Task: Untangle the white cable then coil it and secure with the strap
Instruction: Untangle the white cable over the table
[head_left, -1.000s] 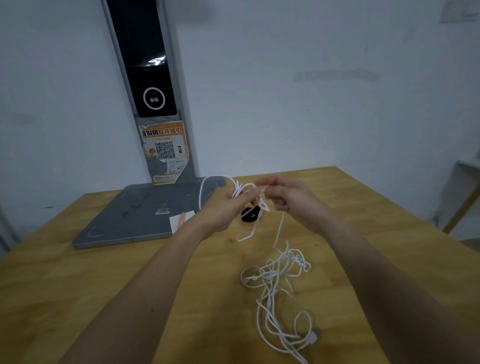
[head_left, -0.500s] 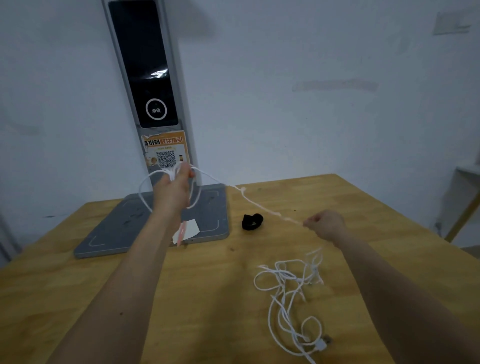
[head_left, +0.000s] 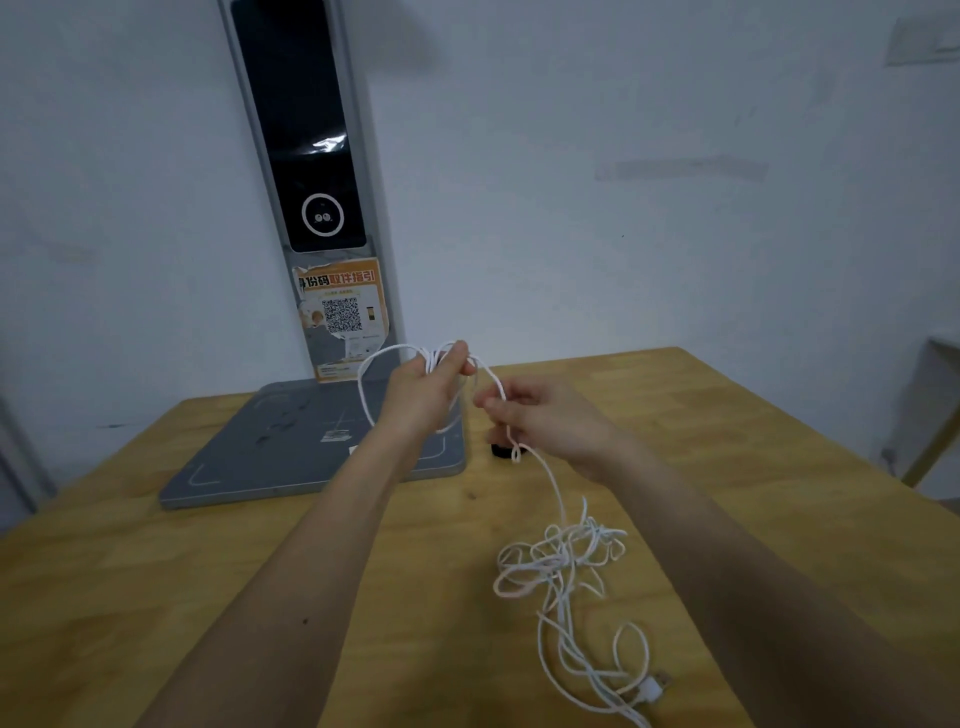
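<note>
Where hands (head_left: 545, 415) overlap, strap (head_left: 501, 451) half-hidden.

An orange-and-white paper sticker (head_left: 344, 312) on the grey metal stand's upright column (head_left: 382, 218) reads "身份码取件指引"; below it a QR code (head_left: 341, 315).

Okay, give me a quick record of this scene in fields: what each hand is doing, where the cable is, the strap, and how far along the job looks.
left hand: raised, grips a few gathered loops of the white cable
right hand: pinches the strand running from the left hand
cable: one small knot hangs below the right hand; the rest lies tangled on the wooden table, plug end nearest the camera
black strap: on the table, partly hidden behind the right hand, untouched
grey stand base: at the table's far side
progress: coiling begun, tangle remains, strap not yet applied
</note>
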